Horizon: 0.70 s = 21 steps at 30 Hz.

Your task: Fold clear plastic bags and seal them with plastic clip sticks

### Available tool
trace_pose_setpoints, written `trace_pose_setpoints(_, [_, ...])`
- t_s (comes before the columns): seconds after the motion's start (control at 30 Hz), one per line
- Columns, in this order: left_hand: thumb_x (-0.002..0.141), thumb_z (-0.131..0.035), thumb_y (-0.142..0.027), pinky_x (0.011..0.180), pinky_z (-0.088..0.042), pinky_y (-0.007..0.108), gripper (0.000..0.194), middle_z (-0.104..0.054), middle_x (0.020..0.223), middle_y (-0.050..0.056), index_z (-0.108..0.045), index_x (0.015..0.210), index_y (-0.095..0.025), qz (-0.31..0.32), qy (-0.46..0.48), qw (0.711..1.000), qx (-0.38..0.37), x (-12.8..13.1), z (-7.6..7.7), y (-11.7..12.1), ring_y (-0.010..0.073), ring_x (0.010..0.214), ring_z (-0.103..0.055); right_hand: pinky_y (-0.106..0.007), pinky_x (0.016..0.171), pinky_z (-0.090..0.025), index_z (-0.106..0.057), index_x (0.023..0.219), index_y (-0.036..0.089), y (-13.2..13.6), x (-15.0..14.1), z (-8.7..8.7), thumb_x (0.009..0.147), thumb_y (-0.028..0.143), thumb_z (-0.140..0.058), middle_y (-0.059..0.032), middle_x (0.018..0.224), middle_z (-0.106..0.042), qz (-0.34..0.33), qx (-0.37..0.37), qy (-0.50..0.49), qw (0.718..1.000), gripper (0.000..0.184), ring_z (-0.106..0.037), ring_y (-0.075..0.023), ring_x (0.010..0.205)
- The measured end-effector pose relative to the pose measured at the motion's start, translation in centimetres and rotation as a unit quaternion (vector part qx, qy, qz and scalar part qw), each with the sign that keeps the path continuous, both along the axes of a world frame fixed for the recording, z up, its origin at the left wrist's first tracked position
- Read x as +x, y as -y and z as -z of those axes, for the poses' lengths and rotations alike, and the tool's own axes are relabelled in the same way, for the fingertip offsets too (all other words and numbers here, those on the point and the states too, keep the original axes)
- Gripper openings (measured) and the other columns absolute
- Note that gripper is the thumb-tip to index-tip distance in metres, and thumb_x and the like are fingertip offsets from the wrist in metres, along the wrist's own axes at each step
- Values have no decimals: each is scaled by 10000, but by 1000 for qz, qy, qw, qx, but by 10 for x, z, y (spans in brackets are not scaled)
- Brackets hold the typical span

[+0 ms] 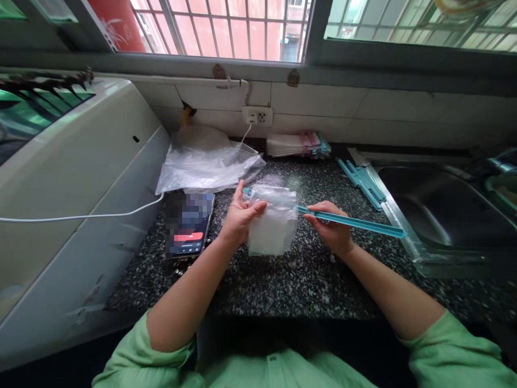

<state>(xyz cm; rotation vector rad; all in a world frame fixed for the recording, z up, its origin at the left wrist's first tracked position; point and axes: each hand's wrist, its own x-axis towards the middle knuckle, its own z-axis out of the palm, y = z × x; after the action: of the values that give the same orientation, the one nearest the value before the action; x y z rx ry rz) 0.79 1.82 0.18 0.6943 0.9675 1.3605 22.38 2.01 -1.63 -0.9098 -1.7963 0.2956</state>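
Note:
My left hand (241,214) pinches the top left of a small clear plastic bag (272,226), held upright above the speckled dark counter (283,280). My right hand (331,226) grips a long teal sealing stick (355,222) that runs along the bag's top edge and sticks out far to the right. Both hands are closed on what they hold.
A phone (189,224) with a lit screen lies left of the bag, a white cable (81,216) running from it. A crumpled plastic sheet (205,161), a stack of bags (297,144) and spare teal sticks (361,180) lie behind. A steel sink (444,215) is at right, a white appliance (72,178) at left.

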Motion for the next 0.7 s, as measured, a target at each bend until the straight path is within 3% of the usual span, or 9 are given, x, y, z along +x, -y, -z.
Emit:
trace_pose_setpoints(0.07, [425,-847,-249,508,-409,189,1012,-589,661,-43,-357,1311,-228,37,12,999,-18,-1,0,-1,73,509,-514,-297,649,-504,-643,822,206,0,0,0,740,241,-665,-21,743,-656,-4,-11,-4,1000,91,-606,-147,691])
trace_pose_setpoints(0.17, [438,-834,-269,528,-412,204,703,-613,692,-10,-555,1075,-165,99,11,995,-25,0,3,0,93,548,-543,-300,641,-506,-642,812,206,-1,-1,1,749,279,-655,-27,741,-658,-9,-25,3,1000,97,-606,-151,684])
trace_pose_setpoints(0.27, [446,-824,-302,521,-403,223,454,-619,654,19,-614,803,-117,136,-3,990,-34,2,8,0,106,533,-540,-300,636,-505,-639,805,202,-1,-1,2,763,304,-637,-31,732,-658,-17,-26,19,999,110,-603,-152,677])
trace_pose_setpoints(0.4, [416,-826,-349,502,-393,233,414,-594,576,11,-601,665,-106,127,-7,990,-62,3,10,-1,100,485,-510,-291,617,-504,-633,806,199,-1,-3,2,774,320,-624,-29,715,-653,-22,-25,34,999,125,-599,-149,657])
trace_pose_setpoints(0.7, [384,-819,-395,422,-329,199,416,-503,466,-49,-543,557,-135,72,-14,993,-93,5,11,-2,63,406,-434,-307,657,-515,-625,822,206,-2,-3,4,789,327,-606,-31,739,-664,-9,-42,77,996,128,-616,-161,689])
